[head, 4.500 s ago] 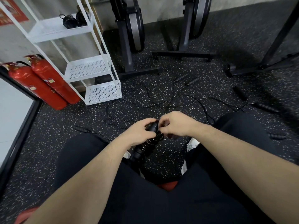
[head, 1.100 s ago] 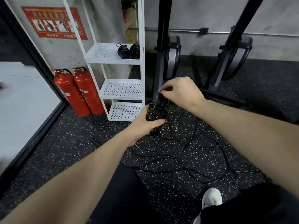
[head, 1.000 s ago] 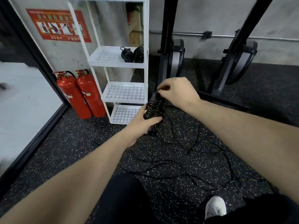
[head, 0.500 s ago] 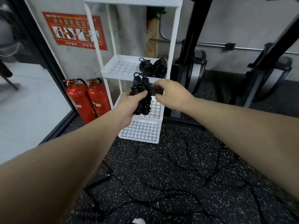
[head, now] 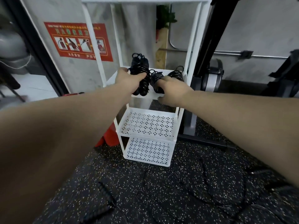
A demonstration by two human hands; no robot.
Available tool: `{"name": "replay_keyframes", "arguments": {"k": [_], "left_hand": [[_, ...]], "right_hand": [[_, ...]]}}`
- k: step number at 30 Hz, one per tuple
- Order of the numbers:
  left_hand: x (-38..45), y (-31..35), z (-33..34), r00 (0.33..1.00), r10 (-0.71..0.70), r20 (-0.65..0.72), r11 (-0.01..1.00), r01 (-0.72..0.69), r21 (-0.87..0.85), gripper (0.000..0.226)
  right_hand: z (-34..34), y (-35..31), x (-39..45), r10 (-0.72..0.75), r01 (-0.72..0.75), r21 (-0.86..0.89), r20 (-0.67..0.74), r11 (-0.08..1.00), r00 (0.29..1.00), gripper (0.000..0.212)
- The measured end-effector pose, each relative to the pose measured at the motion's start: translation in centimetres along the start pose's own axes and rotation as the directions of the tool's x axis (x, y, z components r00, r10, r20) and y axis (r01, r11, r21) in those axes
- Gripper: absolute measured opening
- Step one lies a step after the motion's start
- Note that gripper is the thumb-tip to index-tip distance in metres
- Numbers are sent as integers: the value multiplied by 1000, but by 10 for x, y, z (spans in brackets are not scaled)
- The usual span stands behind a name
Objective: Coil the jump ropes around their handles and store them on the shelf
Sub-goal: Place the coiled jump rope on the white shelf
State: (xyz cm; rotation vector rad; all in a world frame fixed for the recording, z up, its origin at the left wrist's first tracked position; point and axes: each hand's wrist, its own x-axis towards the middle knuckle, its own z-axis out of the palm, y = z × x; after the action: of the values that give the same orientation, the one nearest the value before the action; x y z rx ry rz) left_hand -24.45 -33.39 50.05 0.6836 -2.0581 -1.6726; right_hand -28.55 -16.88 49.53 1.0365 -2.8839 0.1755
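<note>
My left hand (head: 129, 80) grips a black jump rope coiled around its two handles (head: 140, 73) and holds it upright over the front of the white shelf's upper tier (head: 145, 95). Two more coiled ropes lie on that tier: one (head: 155, 78) just right of the held bundle and another (head: 176, 74) by the right post. My right hand (head: 172, 92) reaches in beside the left, its fingertips against the nearer stored coil and its thumb down at the tier's front lip. How the fingers lie on the coil is partly hidden.
Two perforated lower tiers (head: 148, 125) sit below. Loose black ropes (head: 202, 183) and a handle (head: 105, 190) sprawl on the speckled floor. Red extinguishers (head: 110, 136) stand left of the shelf, and black machine frames (head: 208, 75) rise to the right.
I have moved from the floor up to the shelf. The coiled rope rose to the upper tier in my left hand. My right hand left the bundle and went to a stored coil.
</note>
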Motion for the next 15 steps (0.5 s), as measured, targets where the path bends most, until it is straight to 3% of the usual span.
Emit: {"name": "replay_keyframes", "arguments": {"k": [5, 15], "left_hand": [[23, 4, 15, 996, 94, -12, 987, -91, 129, 68], [56, 0, 34, 999, 35, -13, 969, -31, 243, 57]], "right_hand": [[16, 6, 13, -3, 4, -22, 13, 1000, 1000, 56], [25, -19, 18, 85, -85, -10, 39, 996, 996, 52]]}}
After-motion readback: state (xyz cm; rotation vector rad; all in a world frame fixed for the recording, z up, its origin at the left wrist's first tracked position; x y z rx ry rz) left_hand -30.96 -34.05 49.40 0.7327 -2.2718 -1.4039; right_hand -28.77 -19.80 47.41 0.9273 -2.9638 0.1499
